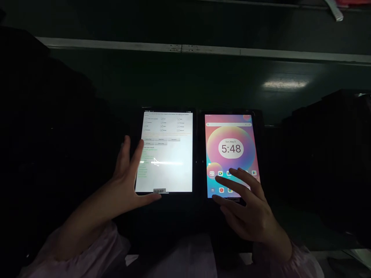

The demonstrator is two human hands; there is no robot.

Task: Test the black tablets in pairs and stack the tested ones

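Observation:
Two lit tablets lie side by side, upright to my view. The left tablet (178,177) shows a white page with rows of checkboxes, grey buttons and a list of green text; a small barcode label (159,190) sits at its lower edge. My left hand (123,189) is at that tablet's lower left corner, thumb stretched along the bottom edge and fingers spread up the left side. The right tablet (232,131) has a colourful home screen with a clock reading 5:48. Over its lower icons hovers or rests my right hand (252,210), fingers apart; contact cannot be made out.
The surroundings are very dark. A pale metal rail (203,49) crosses behind the tablets, and a light reflection (285,84) shows on the dark surface. Dark bulky shapes stand at left and right. Something white and red (336,11) is at the upper right.

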